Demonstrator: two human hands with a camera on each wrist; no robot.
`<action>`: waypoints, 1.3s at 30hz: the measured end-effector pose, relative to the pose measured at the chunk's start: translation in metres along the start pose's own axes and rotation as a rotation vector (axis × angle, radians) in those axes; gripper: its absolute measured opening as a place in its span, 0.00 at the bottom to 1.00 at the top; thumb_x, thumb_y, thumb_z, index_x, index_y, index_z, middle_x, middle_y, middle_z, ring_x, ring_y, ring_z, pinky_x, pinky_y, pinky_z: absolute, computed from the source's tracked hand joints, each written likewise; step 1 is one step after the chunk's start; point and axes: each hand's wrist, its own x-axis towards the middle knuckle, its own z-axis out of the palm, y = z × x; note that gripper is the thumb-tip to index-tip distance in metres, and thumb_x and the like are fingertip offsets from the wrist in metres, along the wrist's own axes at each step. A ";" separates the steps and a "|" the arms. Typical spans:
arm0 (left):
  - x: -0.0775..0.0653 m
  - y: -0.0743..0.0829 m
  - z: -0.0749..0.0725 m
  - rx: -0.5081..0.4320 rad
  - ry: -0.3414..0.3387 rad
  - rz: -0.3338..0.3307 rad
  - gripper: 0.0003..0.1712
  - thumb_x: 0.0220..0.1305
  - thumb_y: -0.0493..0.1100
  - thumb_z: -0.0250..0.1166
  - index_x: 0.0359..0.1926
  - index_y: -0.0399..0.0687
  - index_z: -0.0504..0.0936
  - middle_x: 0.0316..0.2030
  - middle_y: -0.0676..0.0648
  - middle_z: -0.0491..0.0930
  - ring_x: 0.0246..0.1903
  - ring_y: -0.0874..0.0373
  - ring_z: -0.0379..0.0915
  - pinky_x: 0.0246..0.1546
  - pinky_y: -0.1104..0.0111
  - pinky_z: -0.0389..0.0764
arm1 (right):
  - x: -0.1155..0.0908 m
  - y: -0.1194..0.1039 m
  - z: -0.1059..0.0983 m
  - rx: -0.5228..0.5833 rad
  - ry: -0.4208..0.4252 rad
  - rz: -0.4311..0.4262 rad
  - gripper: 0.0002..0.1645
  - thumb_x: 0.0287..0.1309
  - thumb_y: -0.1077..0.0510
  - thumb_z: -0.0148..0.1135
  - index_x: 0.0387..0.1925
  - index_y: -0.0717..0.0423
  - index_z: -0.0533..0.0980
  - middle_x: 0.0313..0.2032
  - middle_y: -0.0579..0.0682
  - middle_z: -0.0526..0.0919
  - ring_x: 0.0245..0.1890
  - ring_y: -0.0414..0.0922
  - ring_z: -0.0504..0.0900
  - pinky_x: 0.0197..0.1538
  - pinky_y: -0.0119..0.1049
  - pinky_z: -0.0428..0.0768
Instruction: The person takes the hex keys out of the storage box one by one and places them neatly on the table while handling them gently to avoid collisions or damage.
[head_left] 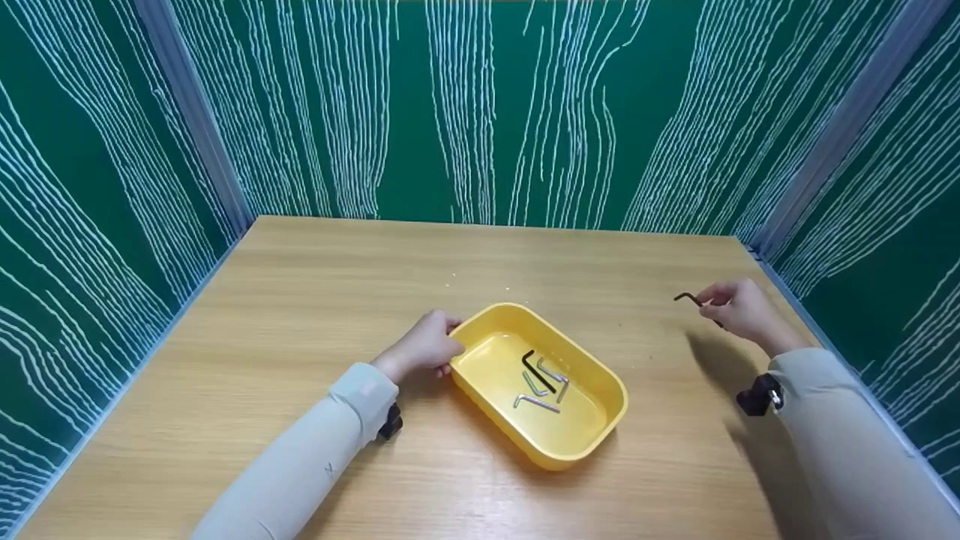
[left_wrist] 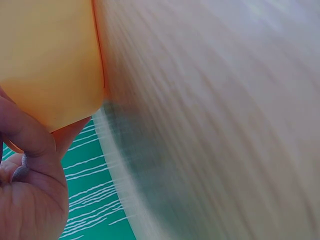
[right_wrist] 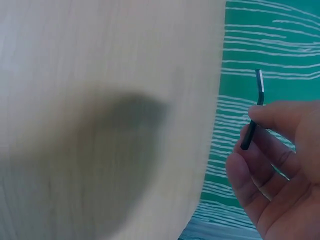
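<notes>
My left hand (head_left: 426, 346) grips the far left corner of a yellow plastic bin (head_left: 486, 366), thumb over the rim and fingers underneath outside. In the left wrist view the bin's wall (left_wrist: 50, 60) fills the upper left, above my curled fingers. Several hex keys lie loose inside the bin: a black hex key (head_left: 538, 370), a silver hex key (head_left: 538, 403) and smaller ones beside them. To the right, my right hand (head_left: 742, 309) pinches another black hex key (right_wrist: 248, 136) between thumb and fingertips, raised over the tabletop, its bent end pointing left in the head view.
The bin stands on a wooden table (head_left: 337, 292). Green panels (head_left: 405, 112) with wavy white lines rise along the back and both sides, joined by grey corner posts (head_left: 199, 112). Small pale specks (head_left: 507, 289) dot the wood behind the bin.
</notes>
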 end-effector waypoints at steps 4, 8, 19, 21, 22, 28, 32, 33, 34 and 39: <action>-0.001 0.001 0.000 0.000 -0.001 -0.009 0.22 0.54 0.31 0.52 0.50 0.36 0.79 0.26 0.36 0.81 0.09 0.61 0.69 0.09 0.72 0.75 | -0.001 0.009 0.001 -0.020 -0.010 0.024 0.14 0.57 0.64 0.63 0.44 0.69 0.80 0.32 0.57 0.81 0.28 0.45 0.76 0.26 0.33 0.78; -0.002 0.001 0.000 0.004 -0.001 -0.015 0.23 0.54 0.31 0.53 0.52 0.37 0.79 0.28 0.36 0.82 0.09 0.61 0.69 0.09 0.72 0.75 | -0.001 0.017 0.002 -0.032 -0.037 0.062 0.15 0.58 0.62 0.63 0.45 0.68 0.80 0.35 0.58 0.81 0.33 0.48 0.76 0.29 0.34 0.79; -0.001 0.002 0.000 -0.003 -0.007 -0.020 0.24 0.55 0.31 0.53 0.55 0.36 0.78 0.31 0.32 0.83 0.10 0.61 0.69 0.09 0.73 0.75 | 0.001 0.032 0.004 -0.043 -0.124 0.118 0.18 0.60 0.61 0.62 0.50 0.66 0.79 0.43 0.64 0.82 0.37 0.52 0.78 0.35 0.35 0.81; -0.001 0.001 0.000 0.001 -0.005 -0.013 0.23 0.55 0.30 0.53 0.54 0.36 0.78 0.31 0.32 0.83 0.09 0.61 0.69 0.09 0.73 0.75 | 0.001 0.035 0.004 -0.040 -0.134 0.129 0.18 0.60 0.61 0.62 0.50 0.66 0.79 0.44 0.65 0.81 0.39 0.54 0.77 0.37 0.35 0.81; -0.001 0.001 0.000 0.004 -0.004 -0.011 0.23 0.55 0.30 0.53 0.53 0.37 0.79 0.31 0.32 0.83 0.09 0.61 0.70 0.09 0.73 0.75 | 0.001 0.037 0.004 -0.040 -0.139 0.136 0.18 0.60 0.61 0.62 0.50 0.66 0.79 0.46 0.66 0.81 0.41 0.54 0.77 0.38 0.35 0.82; -0.001 0.002 -0.001 0.012 0.003 -0.017 0.22 0.55 0.30 0.53 0.52 0.38 0.79 0.31 0.33 0.83 0.09 0.60 0.70 0.09 0.72 0.76 | 0.003 0.042 0.003 -0.028 -0.182 0.185 0.19 0.62 0.61 0.60 0.53 0.65 0.78 0.50 0.68 0.78 0.45 0.58 0.75 0.45 0.41 0.83; -0.001 0.003 -0.001 0.006 -0.003 -0.032 0.22 0.57 0.31 0.54 0.53 0.39 0.79 0.32 0.33 0.83 0.10 0.60 0.70 0.10 0.71 0.77 | 0.003 0.043 0.003 -0.008 -0.213 0.227 0.21 0.63 0.60 0.60 0.56 0.64 0.76 0.52 0.68 0.76 0.49 0.60 0.72 0.54 0.51 0.80; -0.001 0.003 -0.001 0.005 -0.005 -0.034 0.22 0.57 0.31 0.54 0.54 0.39 0.79 0.32 0.34 0.83 0.11 0.60 0.70 0.11 0.71 0.77 | 0.004 0.044 0.003 -0.004 -0.217 0.234 0.21 0.63 0.60 0.60 0.56 0.64 0.76 0.53 0.68 0.76 0.49 0.60 0.71 0.55 0.53 0.79; -0.001 0.003 -0.001 0.007 -0.006 -0.035 0.22 0.57 0.31 0.54 0.54 0.40 0.79 0.32 0.34 0.83 0.11 0.60 0.70 0.11 0.70 0.77 | 0.003 0.044 0.003 -0.003 -0.221 0.238 0.21 0.63 0.60 0.60 0.56 0.64 0.76 0.52 0.68 0.76 0.50 0.61 0.71 0.55 0.53 0.78; -0.002 0.003 -0.002 0.013 -0.005 -0.037 0.21 0.58 0.32 0.54 0.54 0.40 0.79 0.30 0.34 0.83 0.11 0.60 0.70 0.12 0.69 0.78 | 0.003 0.047 0.005 -0.009 -0.228 0.242 0.20 0.62 0.62 0.60 0.54 0.65 0.77 0.51 0.67 0.77 0.48 0.60 0.71 0.52 0.48 0.77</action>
